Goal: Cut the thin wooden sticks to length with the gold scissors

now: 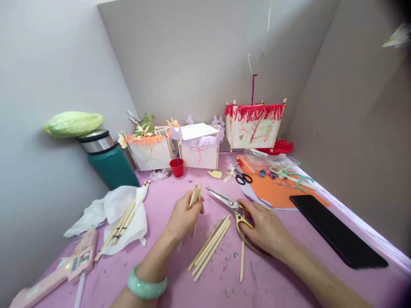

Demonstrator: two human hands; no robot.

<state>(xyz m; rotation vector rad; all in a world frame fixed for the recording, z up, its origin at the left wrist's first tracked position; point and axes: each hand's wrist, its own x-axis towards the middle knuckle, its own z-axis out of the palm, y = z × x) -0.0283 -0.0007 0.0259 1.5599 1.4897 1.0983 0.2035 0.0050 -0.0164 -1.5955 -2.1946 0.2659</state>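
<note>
A small bunch of thin wooden sticks point(195, 196) stands upright in my left hand point(184, 216), whose fingers are closed round it. My right hand point(265, 224) grips the gold handles of a pair of scissors point(236, 207), and their blades point toward the left hand, slightly parted. Between my hands, several more wooden sticks point(212, 248) lie side by side on the purple tabletop point(180, 278). One separate stick point(242, 263) lies partly under the scissors.
To the left are a pink glue gun point(77, 256), white tissue point(125, 205) with sticks and a teal bottle point(111, 164). Decorated paper lanterns point(199, 152) and a red cup point(177, 168) stand behind. Black scissors point(244, 178), orange paper point(289, 194) and a black phone-like slab point(337, 231) lie right.
</note>
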